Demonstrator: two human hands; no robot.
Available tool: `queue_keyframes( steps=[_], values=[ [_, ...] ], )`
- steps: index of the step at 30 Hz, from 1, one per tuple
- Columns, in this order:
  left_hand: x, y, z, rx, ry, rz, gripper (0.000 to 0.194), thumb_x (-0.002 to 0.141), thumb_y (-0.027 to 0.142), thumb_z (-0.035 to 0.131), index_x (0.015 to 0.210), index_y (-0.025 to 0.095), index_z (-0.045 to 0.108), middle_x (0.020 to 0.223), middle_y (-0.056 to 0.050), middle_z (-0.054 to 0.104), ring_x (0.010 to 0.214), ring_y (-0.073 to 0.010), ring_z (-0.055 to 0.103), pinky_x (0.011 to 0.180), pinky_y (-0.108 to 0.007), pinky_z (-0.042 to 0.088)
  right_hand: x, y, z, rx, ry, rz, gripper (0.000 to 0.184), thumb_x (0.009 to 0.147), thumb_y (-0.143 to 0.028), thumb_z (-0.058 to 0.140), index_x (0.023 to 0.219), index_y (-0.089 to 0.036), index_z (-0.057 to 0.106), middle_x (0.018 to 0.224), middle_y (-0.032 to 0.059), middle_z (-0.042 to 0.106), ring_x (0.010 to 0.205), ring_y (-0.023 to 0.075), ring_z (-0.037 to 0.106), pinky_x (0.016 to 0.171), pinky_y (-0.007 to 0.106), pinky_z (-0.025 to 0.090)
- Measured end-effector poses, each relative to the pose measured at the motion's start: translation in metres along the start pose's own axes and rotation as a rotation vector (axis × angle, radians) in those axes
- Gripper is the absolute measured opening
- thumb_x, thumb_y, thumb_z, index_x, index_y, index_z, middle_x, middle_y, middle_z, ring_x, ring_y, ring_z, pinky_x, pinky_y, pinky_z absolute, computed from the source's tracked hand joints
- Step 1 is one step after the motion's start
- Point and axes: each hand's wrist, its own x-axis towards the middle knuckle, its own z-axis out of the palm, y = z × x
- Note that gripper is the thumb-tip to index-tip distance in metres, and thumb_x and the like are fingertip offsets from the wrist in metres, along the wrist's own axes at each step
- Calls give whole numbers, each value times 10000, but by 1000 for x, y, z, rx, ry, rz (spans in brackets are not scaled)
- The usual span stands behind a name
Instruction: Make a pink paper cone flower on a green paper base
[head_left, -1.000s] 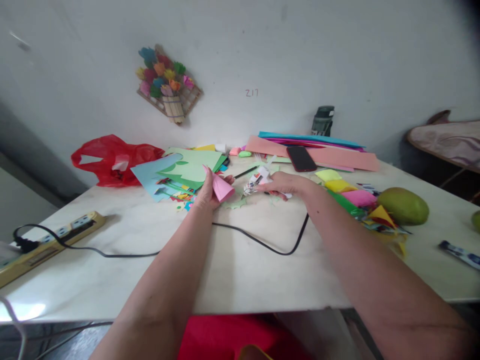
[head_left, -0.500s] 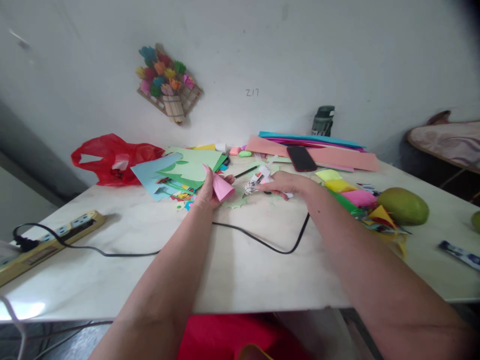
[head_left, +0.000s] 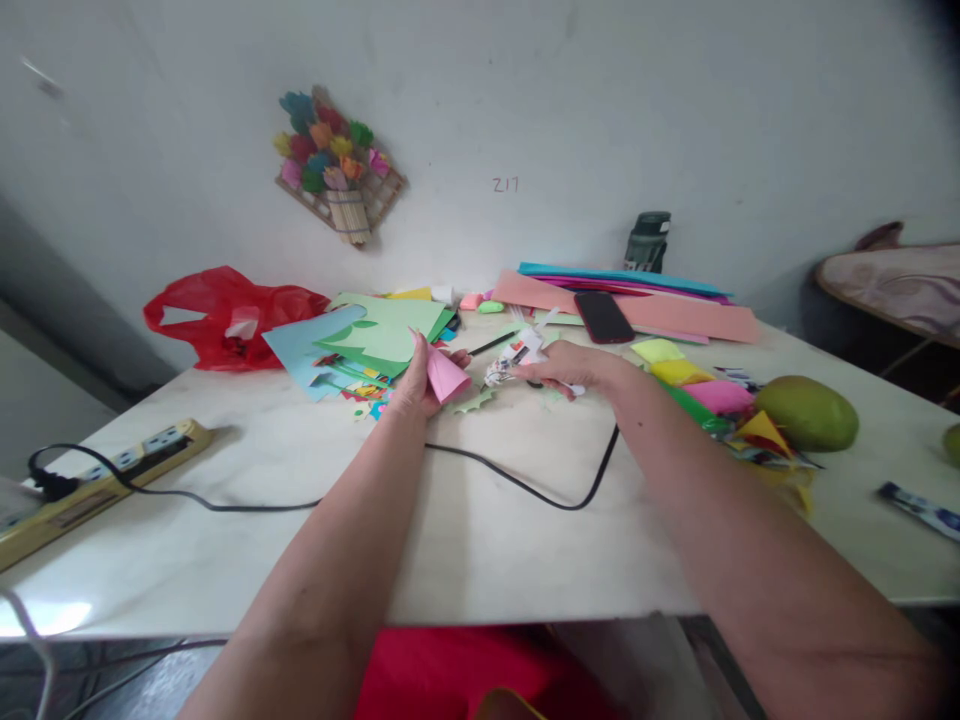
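Observation:
My left hand (head_left: 424, 385) is closed round a pink paper cone (head_left: 448, 376), its wide end turned toward the right. To the right of it, my right hand (head_left: 566, 368) grips a white hot glue gun (head_left: 525, 346), whose nozzle end points left toward the cone, a short way apart from it. Part of the gun's handle is hidden by my fingers. Between the hands, a pale green jagged-edged paper piece (head_left: 476, 401) lies on the table, and a dark pencil-like stick (head_left: 493, 343) lies behind.
A black cord (head_left: 517, 482) crosses the table from the power strip (head_left: 142, 465). Green and blue paper sheets (head_left: 397, 325) and a red plastic bag (head_left: 225, 310) lie left. Behind are stacked coloured papers (head_left: 690, 318), a phone (head_left: 604, 317) and a bottle (head_left: 646, 243). A green mango (head_left: 806, 413) sits right.
The glue gun's tip has shifted very slightly left in my right hand. My left hand and the pink cone are almost unmoved.

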Motion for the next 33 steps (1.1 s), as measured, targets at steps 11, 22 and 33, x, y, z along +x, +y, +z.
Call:
queue_keyframes(
  steps=[11, 22, 33],
  values=[
    [0, 0, 0, -5, 3, 0, 534, 625, 668, 519, 733, 146, 544, 779, -103, 653, 765, -213, 644, 723, -345, 503, -1, -9, 5, -81, -25, -3, 560, 580, -721, 508, 469, -190, 369, 362, 2, 436, 408, 105, 434, 479, 242, 378],
    [0, 0, 0, 4, -6, 0, 535, 632, 672, 505, 703, 142, 538, 787, -102, 653, 757, -209, 643, 719, -347, 503, 2, -2, 5, -22, -35, -33, 525, 577, -689, 544, 505, -190, 402, 377, -16, 437, 379, 95, 406, 465, 245, 357],
    [1, 0, -1, 5, -2, 1, 545, 619, 679, 512, 688, 138, 522, 802, -106, 650, 765, -215, 642, 726, -360, 498, -1, -1, -1, -49, -34, -27, 515, 604, -677, 528, 518, -183, 412, 397, -22, 427, 409, 93, 412, 495, 240, 358]
  ],
)
